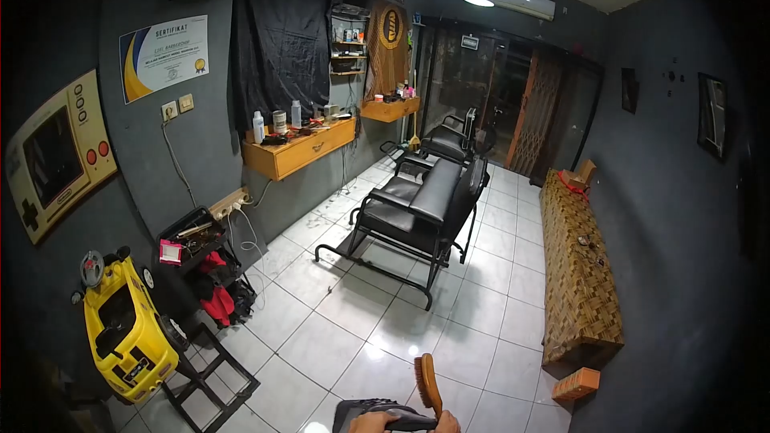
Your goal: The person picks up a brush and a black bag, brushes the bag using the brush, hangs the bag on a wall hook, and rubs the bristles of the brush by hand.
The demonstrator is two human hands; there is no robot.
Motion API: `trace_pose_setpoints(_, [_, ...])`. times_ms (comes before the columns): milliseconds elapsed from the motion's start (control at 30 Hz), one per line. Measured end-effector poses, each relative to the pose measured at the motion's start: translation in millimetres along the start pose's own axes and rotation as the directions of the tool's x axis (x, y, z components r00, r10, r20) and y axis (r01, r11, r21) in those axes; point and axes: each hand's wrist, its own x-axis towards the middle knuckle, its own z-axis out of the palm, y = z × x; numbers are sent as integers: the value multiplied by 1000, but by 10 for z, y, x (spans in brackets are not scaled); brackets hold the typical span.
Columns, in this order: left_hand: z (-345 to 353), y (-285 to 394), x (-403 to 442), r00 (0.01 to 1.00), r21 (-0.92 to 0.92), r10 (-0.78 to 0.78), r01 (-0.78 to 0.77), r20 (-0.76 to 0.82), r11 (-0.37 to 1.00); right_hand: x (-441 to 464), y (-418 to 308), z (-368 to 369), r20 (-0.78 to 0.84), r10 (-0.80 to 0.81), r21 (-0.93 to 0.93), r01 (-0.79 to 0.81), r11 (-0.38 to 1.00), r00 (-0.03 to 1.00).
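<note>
At the bottom edge, my left hand (373, 422) is closed on a dark cloth (353, 410). Just to its right, my right hand (447, 423) grips the handle of a wooden brush (431, 389), which points up with its bristles facing left. The cloth stretches between both hands, and its lower part is cut off by the frame. Beyond them, a black barber chair (417, 212) stands on the white tiled floor (305, 345).
A yellow toy car (132, 329) and a black trolley (200, 248) stand at left. Wooden wall drawers (301, 152) hold bottles and tools. On the right are a long patterned bench (581, 281) and an orange brick (576, 385). Another chair (447, 140) is farther back.
</note>
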Motion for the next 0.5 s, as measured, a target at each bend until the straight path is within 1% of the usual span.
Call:
trace_pose_setpoints(67, [94,-225,-32,999,106,17,-13,-40,994,-41,-35,-9,239,116,146,-154,977,964])
trace_pose_setpoints(100, [10,-232,-60,996,287,87,-75,-30,955,-77,-44,-20,281,113,182,-169,969,953])
trace_pose_setpoints(133, [33,-327,-95,996,290,88,-75,-34,954,-75,-40,-58,279,109,185,-165,969,954])
trace_pose_setpoints(200, [108,-490,-207,962,363,-52,150,-267,919,-50,-152,-251,551,1,350,-232,907,834])
trace_pose_setpoints(233, [98,-486,-256,929,140,-272,313,-250,940,-16,-252,-349,568,-16,335,-213,918,823])
trace_pose_setpoints(267, [98,-501,-293,930,143,-267,309,-251,940,-39,-237,-304,564,-17,338,-212,917,826])
trace_pose_setpoints(333, [192,-626,-409,923,160,-309,349,-230,923,-120,-180,-209,610,34,87,-110,990,792])
trace_pose_setpoints(367, [258,-750,-446,936,36,-278,292,-217,956,-88,-340,-319,587,98,-37,-94,995,803])
trace_pose_setpoints(400, [391,-884,-418,939,39,-268,283,-214,958,-61,-279,-282,580,103,-38,-100,994,808])
trace_pose_setpoints(467, [607,-1123,-297,973,-49,-156,149,-171,988,-22,-117,-182,563,163,-77,-145,986,810])
trace_pose_setpoints(500, [568,-1080,-190,990,13,-34,36,-137,999,203,-361,-468,567,220,-53,-232,971,793])
